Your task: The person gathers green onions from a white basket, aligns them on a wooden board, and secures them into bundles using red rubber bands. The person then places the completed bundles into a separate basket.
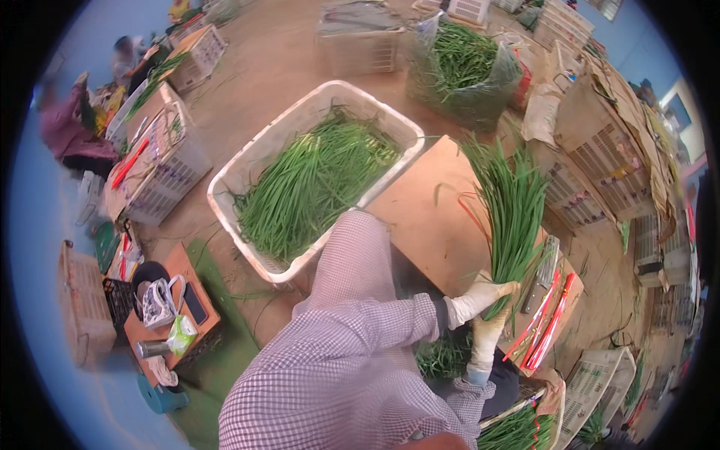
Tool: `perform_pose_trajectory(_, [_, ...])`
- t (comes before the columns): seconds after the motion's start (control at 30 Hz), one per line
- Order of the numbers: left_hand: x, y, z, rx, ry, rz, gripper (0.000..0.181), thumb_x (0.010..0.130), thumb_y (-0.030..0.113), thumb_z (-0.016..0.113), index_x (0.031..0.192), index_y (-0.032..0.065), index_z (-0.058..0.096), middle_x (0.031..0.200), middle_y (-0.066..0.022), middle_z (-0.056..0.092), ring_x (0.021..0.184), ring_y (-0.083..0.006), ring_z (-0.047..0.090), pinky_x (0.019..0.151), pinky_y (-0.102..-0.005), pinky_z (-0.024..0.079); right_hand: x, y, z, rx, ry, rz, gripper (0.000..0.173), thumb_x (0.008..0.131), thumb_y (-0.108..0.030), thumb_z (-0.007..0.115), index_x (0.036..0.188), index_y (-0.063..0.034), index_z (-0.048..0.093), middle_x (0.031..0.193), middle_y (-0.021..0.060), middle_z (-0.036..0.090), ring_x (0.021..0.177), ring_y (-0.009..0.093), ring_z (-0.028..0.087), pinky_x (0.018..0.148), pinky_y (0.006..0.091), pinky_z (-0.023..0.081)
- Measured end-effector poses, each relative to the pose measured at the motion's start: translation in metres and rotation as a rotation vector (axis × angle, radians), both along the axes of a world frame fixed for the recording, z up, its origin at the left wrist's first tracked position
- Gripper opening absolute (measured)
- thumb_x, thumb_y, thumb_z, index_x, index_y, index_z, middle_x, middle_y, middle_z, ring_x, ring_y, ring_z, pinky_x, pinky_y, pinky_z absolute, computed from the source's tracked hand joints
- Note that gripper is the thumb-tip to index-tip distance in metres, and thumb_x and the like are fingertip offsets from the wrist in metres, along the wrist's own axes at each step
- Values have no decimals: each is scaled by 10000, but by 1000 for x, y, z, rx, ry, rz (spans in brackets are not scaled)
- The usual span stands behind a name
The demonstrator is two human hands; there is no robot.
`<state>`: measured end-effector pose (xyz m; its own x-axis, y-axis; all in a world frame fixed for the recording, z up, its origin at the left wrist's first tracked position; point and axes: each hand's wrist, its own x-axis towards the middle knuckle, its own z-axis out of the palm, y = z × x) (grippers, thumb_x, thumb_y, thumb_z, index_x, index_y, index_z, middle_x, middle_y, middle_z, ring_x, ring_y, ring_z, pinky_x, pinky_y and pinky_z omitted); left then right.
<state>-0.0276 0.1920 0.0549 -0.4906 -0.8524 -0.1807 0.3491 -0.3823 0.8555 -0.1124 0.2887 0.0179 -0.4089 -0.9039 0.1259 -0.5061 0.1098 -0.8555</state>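
Both my hands wear pale work gloves and grip the lower end of a bundle of long green leafy stalks (512, 208), like Chinese chives. My left hand (481, 298) closes on it from the left, and my right hand (490, 332) is just below, partly hidden by the stalks. The bundle lies over a wooden board (433, 225). A red tie (475, 211) is on the board beside the leaves. Right of my hands are a knife (543, 275) with a broad blade and bunches of red ties (551, 320). A white plastic crate (270, 275) holds loose stalks.
A plastic bag (478, 107) of greens stands at the back. Crates (602, 146) are stacked on the right. At lower right, another crate (557, 410) holds greens. A small table (197, 270) with a phone and a flask is at left. A person (73, 129) sits far left.
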Motion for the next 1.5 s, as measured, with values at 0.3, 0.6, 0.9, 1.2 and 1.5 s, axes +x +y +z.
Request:
perform_pose_trajectory(0.3, [0, -74, 58, -787, -270, -438, 589, 900, 350, 733, 1367, 24, 587, 1284, -175, 663, 1273, -284, 582, 1124, -367, 406, -25, -1, -7, -372, -1300, 30, 645, 876, -141, 774, 1417, -17, 446, 1198, 126, 591, 952, 170, 605, 837, 361, 522])
perform_pose_trajectory(0.6, [46, -260, -100, -1456, -1230, 158, 225, 822, 201, 711, 1029, 114, 710, 1194, -113, 603, 1097, -344, 563, 916, -474, 462, -32, 46, 57, -585, -1358, -153, 525, 893, -191, 727, 1306, 23, 484, 1087, 80, 526, 852, 137, 503, 794, 320, 452])
perform_pose_trajectory(0.9, [6, -192, -86, -1375, -1257, 127, 225, 860, 256, 680, 974, 66, 641, 1076, -145, 584, 1033, -333, 556, 880, -478, 431, -57, 57, 45, -539, -1117, -210, 457, 885, -192, 750, 1219, 31, 531, 1071, 103, 572, 853, 166, 550, 765, 335, 479])
perform_pose_trajectory(1.2, [49, -12, -93, -1365, -773, -494, 221, 815, 209, 699, 940, 59, 596, 895, -148, 551, 849, -342, 585, 751, -460, 477, -50, 53, 46, -504, -1120, -261, 510, 868, -202, 778, 1247, 32, 529, 1064, 113, 597, 860, 185, 595, 789, 355, 523])
perform_pose_trajectory(1.5, [18, -97, -92, -1015, -1427, 323, 270, 871, 311, 708, 869, 55, 622, 943, -145, 612, 886, -340, 590, 819, -512, 455, -65, 64, 57, -510, -934, -308, 531, 858, -166, 772, 1280, 39, 523, 1073, 127, 608, 841, 193, 607, 754, 355, 536])
